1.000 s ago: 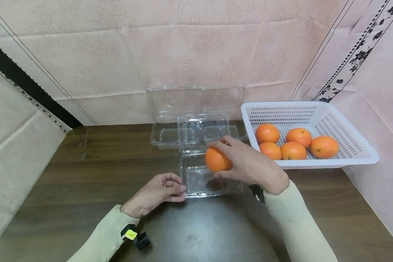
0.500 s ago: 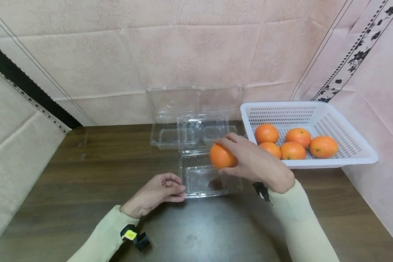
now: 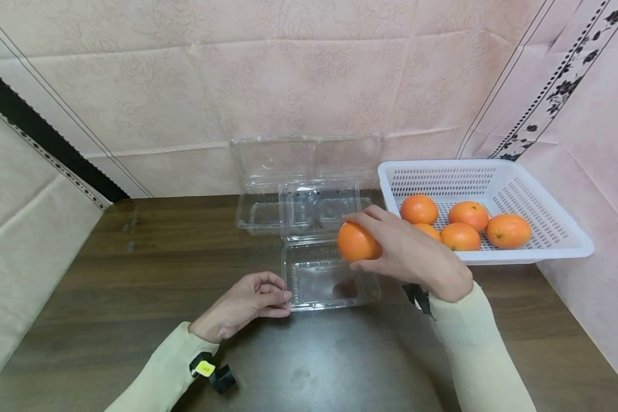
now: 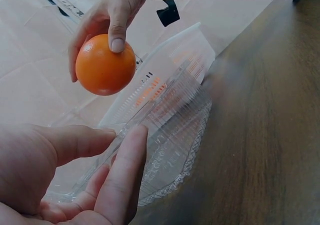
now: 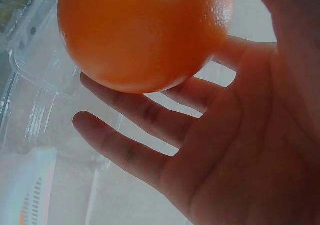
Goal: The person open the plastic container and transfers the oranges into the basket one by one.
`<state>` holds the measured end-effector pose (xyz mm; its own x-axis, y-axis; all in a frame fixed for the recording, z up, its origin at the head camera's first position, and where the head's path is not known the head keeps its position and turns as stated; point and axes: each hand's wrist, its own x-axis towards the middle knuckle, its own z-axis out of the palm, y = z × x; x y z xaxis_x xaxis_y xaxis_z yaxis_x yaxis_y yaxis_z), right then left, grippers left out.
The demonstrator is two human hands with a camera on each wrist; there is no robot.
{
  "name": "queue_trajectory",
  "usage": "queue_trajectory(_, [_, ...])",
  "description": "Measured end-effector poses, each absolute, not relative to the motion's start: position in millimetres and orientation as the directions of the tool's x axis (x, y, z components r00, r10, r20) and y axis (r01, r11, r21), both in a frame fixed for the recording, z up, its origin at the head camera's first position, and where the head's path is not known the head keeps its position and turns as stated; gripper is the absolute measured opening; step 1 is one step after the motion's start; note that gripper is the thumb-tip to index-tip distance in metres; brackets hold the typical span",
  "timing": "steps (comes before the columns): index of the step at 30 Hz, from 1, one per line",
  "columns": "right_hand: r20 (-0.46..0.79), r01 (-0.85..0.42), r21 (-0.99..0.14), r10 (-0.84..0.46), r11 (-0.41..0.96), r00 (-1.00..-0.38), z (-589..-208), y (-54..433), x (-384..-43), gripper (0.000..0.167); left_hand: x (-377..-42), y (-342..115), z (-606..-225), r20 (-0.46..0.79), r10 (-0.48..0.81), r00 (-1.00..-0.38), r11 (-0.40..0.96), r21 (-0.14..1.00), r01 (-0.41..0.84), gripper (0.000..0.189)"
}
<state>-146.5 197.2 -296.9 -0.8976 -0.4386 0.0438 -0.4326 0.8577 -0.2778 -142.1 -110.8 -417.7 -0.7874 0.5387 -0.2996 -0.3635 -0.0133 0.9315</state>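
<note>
My right hand (image 3: 407,252) grips an orange (image 3: 359,242) above the right part of a clear plastic clamshell box (image 3: 314,283). The orange (image 4: 105,65) hangs clear of the box in the left wrist view, a thumb on its near side. From the right wrist view, fingers (image 5: 150,112) spread beneath the orange (image 5: 145,40). At the box's front left corner, my left hand (image 3: 252,300) pinches the rim between thumb and index finger. The lid (image 3: 319,209) of this box stands raised behind its base, and the base holds nothing.
Another open clear clamshell box (image 3: 260,212) stands behind, its lid against the patterned cloth (image 3: 288,86). To the right, a white perforated basket (image 3: 546,253) holds several oranges (image 3: 508,231). Everything stands on a dark wooden table (image 3: 185,252).
My right hand has shifted to the right with the orange, closer to the basket. The left hand and the box have stayed in place.
</note>
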Motion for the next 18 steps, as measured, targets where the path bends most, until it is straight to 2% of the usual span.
queue_trajectory(7, [0.034,-0.408,-0.27,-0.415,0.872,-0.909,-293,205,-145,0.076,-142,-111,-417,-0.302,0.542,-0.784,-0.017,0.929,-0.37,0.022])
queue_trajectory(18, [0.024,-0.364,-0.327,-0.377,0.872,-0.926,-288,218,-146,0.069,-142,-111,-416,-0.305,0.542,-0.783,-0.018,0.927,-0.374,0.022])
